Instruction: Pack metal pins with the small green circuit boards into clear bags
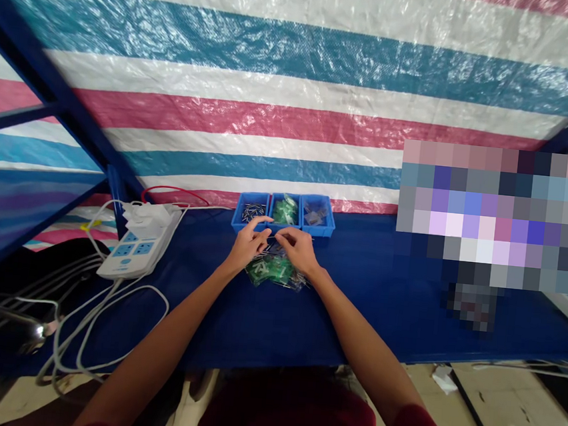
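Note:
Close together above a small pile, my left hand [249, 244] and my right hand [299, 248] meet with their fingertips nearly touching. The left index finger stretches out toward the boxes, while its thumb and other fingers look pinched. On the right, thumb and fingers are pinched too. A thin pale sliver shows between the two hands, too small to name. Beneath them lie green packets [272, 269] in clear plastic, mixed with thin metal pieces. Just beyond stand three blue boxes: one with small metal pins [252, 211], one with green packets [285, 210], one with greyish clear pieces [315, 215].
A white power strip [129, 252] with plugs and looped white cables [87, 328] occupies the left of the blue table [366, 301]. A striped plastic sheet [295, 93] hangs behind, with blue metal frame bars [72, 112]. The right side is partly pixelated.

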Demonstrator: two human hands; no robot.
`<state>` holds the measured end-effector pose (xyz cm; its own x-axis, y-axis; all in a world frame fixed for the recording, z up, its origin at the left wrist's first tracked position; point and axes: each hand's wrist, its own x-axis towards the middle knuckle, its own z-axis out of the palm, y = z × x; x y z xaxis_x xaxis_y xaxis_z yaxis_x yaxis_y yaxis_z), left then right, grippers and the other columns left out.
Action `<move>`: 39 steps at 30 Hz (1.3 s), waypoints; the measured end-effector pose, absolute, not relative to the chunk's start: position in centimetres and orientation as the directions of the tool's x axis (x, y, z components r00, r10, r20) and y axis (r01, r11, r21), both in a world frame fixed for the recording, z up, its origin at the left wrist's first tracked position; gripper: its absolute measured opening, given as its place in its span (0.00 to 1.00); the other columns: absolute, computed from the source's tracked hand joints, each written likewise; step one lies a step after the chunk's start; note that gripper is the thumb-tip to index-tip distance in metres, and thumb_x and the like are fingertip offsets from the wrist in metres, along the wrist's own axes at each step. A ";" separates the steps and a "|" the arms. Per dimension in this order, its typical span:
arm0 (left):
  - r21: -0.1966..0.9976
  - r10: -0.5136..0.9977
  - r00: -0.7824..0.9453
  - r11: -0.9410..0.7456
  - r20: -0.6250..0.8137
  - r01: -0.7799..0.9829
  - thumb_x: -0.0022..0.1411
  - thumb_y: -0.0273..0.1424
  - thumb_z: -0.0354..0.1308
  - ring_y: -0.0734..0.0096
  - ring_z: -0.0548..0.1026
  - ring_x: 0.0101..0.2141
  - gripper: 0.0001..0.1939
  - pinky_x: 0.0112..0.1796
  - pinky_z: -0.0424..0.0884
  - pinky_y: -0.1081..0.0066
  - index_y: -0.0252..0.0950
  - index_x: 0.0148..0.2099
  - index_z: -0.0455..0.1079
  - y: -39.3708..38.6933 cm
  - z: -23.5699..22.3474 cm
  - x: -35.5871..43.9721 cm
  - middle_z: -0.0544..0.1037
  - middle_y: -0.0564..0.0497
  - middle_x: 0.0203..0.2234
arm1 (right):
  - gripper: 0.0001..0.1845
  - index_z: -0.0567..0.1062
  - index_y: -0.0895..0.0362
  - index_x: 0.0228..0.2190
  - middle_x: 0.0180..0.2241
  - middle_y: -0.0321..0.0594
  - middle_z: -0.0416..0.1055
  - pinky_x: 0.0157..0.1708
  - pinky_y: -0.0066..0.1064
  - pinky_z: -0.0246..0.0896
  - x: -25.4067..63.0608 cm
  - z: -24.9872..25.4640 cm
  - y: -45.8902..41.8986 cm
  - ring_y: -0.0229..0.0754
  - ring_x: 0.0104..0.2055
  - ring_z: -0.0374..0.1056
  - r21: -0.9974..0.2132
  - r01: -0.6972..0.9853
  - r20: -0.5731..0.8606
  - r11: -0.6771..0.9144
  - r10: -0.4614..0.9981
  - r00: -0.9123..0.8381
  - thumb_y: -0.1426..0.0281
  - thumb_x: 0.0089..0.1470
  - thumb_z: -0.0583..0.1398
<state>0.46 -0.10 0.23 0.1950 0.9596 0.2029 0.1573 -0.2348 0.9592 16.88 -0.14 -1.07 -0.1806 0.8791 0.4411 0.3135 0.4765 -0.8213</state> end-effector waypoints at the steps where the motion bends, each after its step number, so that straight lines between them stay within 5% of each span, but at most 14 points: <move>1: 0.960 0.960 0.183 -0.238 0.210 0.147 0.61 0.42 0.56 0.81 0.58 0.10 0.22 0.14 0.54 0.79 0.36 0.53 0.66 -0.1 0.3 0.5 0.63 0.62 0.11 | 0.14 0.75 0.56 0.28 0.25 0.37 0.71 0.29 0.29 0.56 16.9 -1.1 -0.1 0.38 0.26 0.63 -0.820 0.319 0.440 0.475 0.880 -0.179 0.61 0.57 0.55; 8: 0.918 0.930 0.055 -0.368 0.364 0.146 0.51 0.39 0.65 0.76 0.68 0.18 0.13 0.21 0.67 0.74 0.34 0.34 0.75 0.3 0.1 0.6 0.75 0.53 0.20 | 0.17 0.72 0.55 0.29 0.21 0.34 0.66 0.28 0.28 0.54 17.1 -1.4 0.2 0.38 0.24 0.61 -0.833 0.360 0.436 0.421 0.899 -0.043 0.58 0.59 0.52; 21: 0.863 0.915 -0.005 -0.379 0.404 0.335 0.59 0.40 0.58 0.79 0.64 0.16 0.17 0.20 0.61 0.77 0.35 0.23 0.68 0.0 0.1 0.4 0.67 0.55 0.14 | 0.14 0.73 0.55 0.31 0.22 0.34 0.67 0.27 0.28 0.55 17.0 -0.9 -0.3 0.37 0.23 0.60 -0.832 0.323 0.429 0.452 0.892 -0.143 0.59 0.58 0.55; 33: 0.898 0.914 0.003 -0.400 0.407 0.184 0.52 0.38 0.65 0.72 0.74 0.20 0.13 0.25 0.72 0.71 0.33 0.33 0.77 0.0 -0.1 0.9 0.79 0.50 0.22 | 0.18 0.72 0.56 0.28 0.20 0.33 0.65 0.27 0.28 0.53 16.8 -1.6 0.1 0.38 0.23 0.61 -0.849 0.340 0.413 0.404 0.909 -0.051 0.57 0.61 0.51; 39: 0.702 0.636 -0.324 -0.531 0.700 0.474 0.60 0.37 0.60 0.66 0.78 0.33 0.10 0.39 0.74 0.65 0.36 0.38 0.77 -0.2 0.9 -0.2 0.80 0.48 0.32 | 0.18 0.74 0.55 0.32 0.21 0.34 0.66 0.28 0.29 0.54 17.2 -1.4 0.2 0.39 0.24 0.62 -0.863 0.358 0.397 0.356 0.917 0.045 0.59 0.62 0.50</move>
